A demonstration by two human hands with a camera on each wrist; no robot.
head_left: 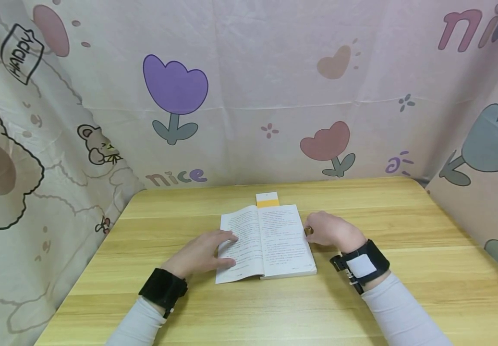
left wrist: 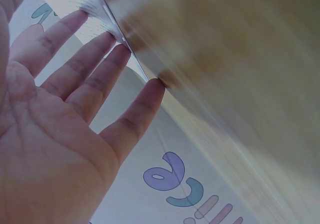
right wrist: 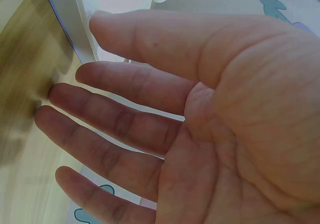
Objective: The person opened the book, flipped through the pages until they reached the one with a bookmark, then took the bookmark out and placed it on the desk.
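Observation:
An open book point(head_left: 281, 240) with printed pages lies on the wooden table, and its left page point(head_left: 242, 252) bows up slightly near the spine. My left hand point(head_left: 205, 252) rests over the outer part of that page, fingers extended and spread. In the left wrist view, the fingertips point(left wrist: 120, 46) meet the printed sheet near its edge. At the book's right edge is my right hand point(head_left: 328, 229), thumb and fingertips right beside the page block point(right wrist: 75, 21). The right wrist view shows its fingers loosely extended, with a gap between thumb point(right wrist: 140, 31) and index finger.
A white and yellow card point(head_left: 267, 199) sticks out past the book's top edge. Patterned cloth point(head_left: 240, 86) hangs behind the wooden table point(head_left: 179, 206) and on both sides. Each wrist wears a black strap point(head_left: 162, 290).

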